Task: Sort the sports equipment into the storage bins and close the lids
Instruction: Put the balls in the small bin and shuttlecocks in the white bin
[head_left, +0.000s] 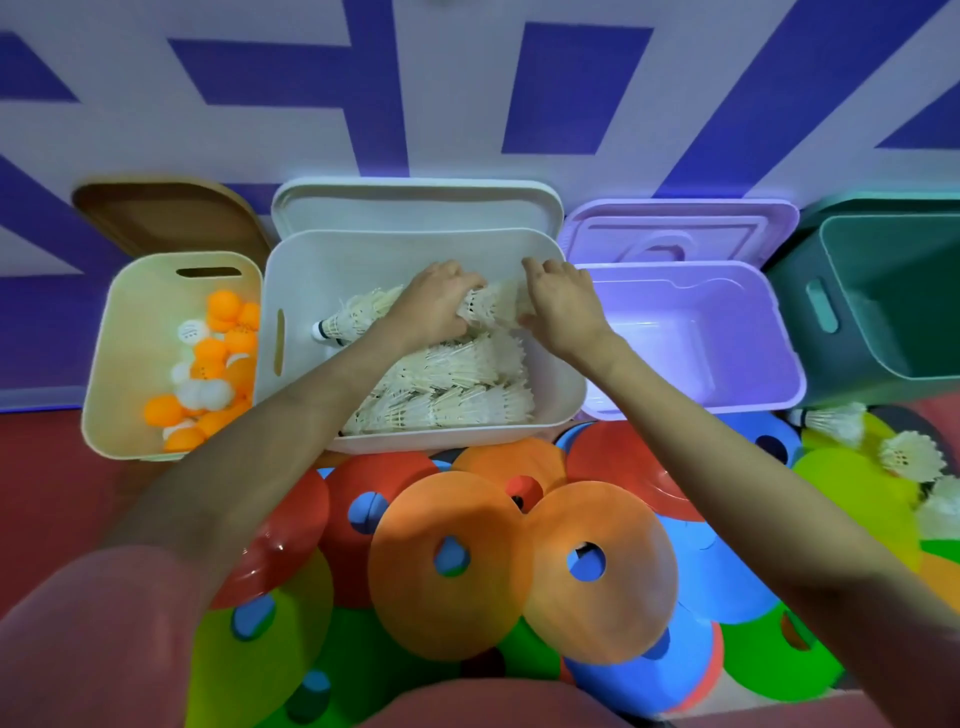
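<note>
Both hands in white bin (306, 270); left hand (434, 306) clamped on shuttlecock row (493, 304), right hand (563, 306) fingers apart, steadying; lay it flat against far wall, feathers uncrushed.

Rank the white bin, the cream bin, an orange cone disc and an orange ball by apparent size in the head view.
1. white bin
2. cream bin and front orange cone disc: they look alike, and the disc lies nearer the camera, so no ranking
3. orange ball, clearly smallest
</note>
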